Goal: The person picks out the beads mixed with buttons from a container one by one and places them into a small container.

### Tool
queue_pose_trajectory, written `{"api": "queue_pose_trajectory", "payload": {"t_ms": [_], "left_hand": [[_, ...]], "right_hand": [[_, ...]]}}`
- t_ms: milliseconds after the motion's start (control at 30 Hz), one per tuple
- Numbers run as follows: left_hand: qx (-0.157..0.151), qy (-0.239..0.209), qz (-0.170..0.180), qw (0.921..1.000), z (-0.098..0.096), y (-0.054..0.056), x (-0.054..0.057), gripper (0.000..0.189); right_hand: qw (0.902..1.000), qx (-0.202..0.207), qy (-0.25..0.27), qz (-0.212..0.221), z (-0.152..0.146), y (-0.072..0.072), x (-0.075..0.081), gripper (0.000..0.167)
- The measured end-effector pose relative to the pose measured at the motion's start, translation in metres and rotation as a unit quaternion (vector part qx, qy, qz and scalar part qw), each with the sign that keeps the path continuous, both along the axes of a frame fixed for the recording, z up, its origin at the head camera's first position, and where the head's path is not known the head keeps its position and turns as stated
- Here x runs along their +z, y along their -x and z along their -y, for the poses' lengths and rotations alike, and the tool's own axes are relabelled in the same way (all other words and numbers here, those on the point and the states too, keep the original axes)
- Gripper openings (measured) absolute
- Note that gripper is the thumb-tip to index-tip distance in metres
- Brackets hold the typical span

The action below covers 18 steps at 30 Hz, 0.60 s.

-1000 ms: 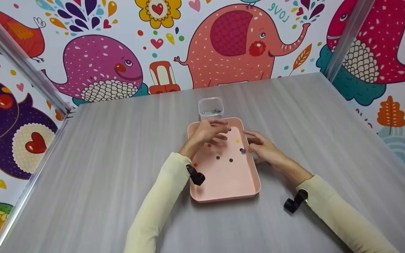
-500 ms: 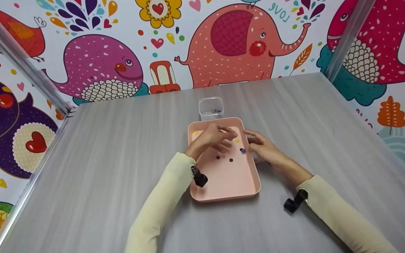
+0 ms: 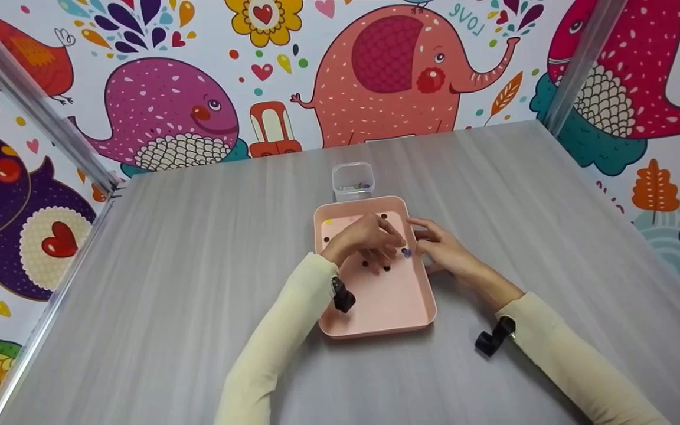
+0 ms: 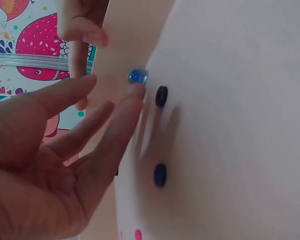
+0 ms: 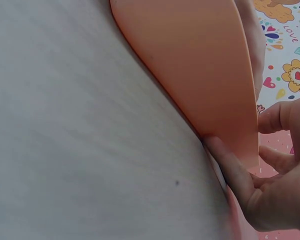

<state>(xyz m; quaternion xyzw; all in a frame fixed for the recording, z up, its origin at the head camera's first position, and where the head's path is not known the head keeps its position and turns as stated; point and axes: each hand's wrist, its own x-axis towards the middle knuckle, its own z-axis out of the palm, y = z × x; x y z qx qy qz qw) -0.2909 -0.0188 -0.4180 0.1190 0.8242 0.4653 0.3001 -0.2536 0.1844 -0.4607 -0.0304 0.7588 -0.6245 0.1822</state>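
A pink rectangular tray (image 3: 378, 307) lies on the table with small round pieces scattered inside. My left hand (image 3: 372, 233) reaches over it, fingers loosely extended towards the right wall. In the left wrist view, one fingertip overlaps the lower edge of a blue glass marble (image 4: 138, 76); thumb and fingers stand apart. Dark bead-like pieces (image 4: 160, 175) lie near that hand. My right hand (image 3: 449, 251) holds the tray's right side. The right wrist view shows one digit against the outer wall (image 5: 200, 60) and other fingertips at the rim.
Behind the tray stands a clear plastic box (image 3: 353, 177) with several small coloured pieces at its bottom. A yellow piece (image 3: 328, 222) lies in the tray's far left corner. Brightly printed panels (image 3: 281, 77) border the grey table (image 3: 198, 265).
My left hand has moved right and slightly nearer across the tray, from its far half to beside the marble, uncovering pieces at the far end. My right hand stays in place at the tray's side.
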Motion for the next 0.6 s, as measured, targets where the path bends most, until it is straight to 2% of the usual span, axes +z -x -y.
{"api": "queue_pose_trajectory", "payload": {"t_ms": [133, 367, 600], "left_hand": [[-0.006, 0.005, 0.004, 1.0000, -0.003, 0.001, 0.000, 0.020], [0.005, 0.017, 0.011, 0.9998, -0.007, 0.002, -0.004, 0.017], [0.008, 0.036, 0.015, 0.9992, -0.015, 0.002, -0.007, 0.010]], "right_hand": [[1.0000, 0.001, 0.009, -0.004, 0.000, 0.000, 0.000, 0.069], [0.9999, 0.006, 0.004, -0.012, -0.001, 0.000, 0.001, 0.065], [0.9999, 0.005, 0.010, -0.005, -0.001, -0.001, 0.001, 0.069]]}}
